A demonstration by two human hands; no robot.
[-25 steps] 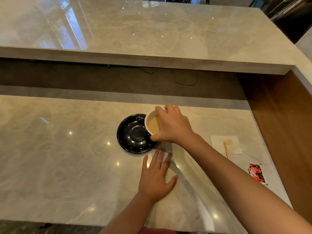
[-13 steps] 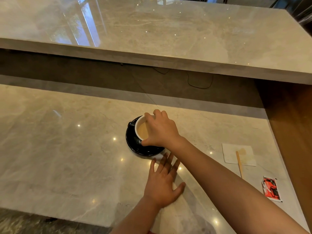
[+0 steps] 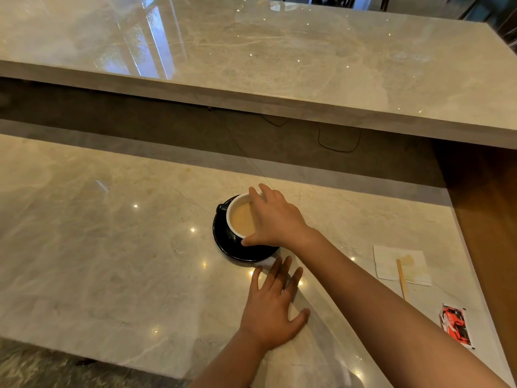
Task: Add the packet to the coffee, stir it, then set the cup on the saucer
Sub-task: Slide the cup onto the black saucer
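Left third of the marble surface (image 3: 92,247): bare stone, only ceiling-light glints. A raised marble ledge (image 3: 279,65) runs across the back, with a dark recess under it.

Centre: black saucer (image 3: 232,249) sits flat on the surface. The cup (image 3: 234,219), black outside and white inside, sits on the saucer, upright, with its handle pointing back-left. Milky tan coffee (image 3: 242,219) in it, level well below the rim.

Right hand (image 3: 275,219) reaches in from the right over the cup top. Fingers (image 3: 256,196) lie on the far rim, thumb on the near side: grip looks clamped on the cup.

Left hand (image 3: 272,306) is just in front of the saucer, palm down flat on the surface, fingers spread, grip apart, holding nothing. Fingertips close to the saucer edge; can't tell if they touch.

Right side: white napkin (image 3: 402,266) with a tan stain, and a wooden stir stick (image 3: 401,278) lying partly across it, well apart from the cup. Further right and nearer, a red and white packet (image 3: 456,326) lies flat near the surface edge. Can't tell from here if it's torn open.
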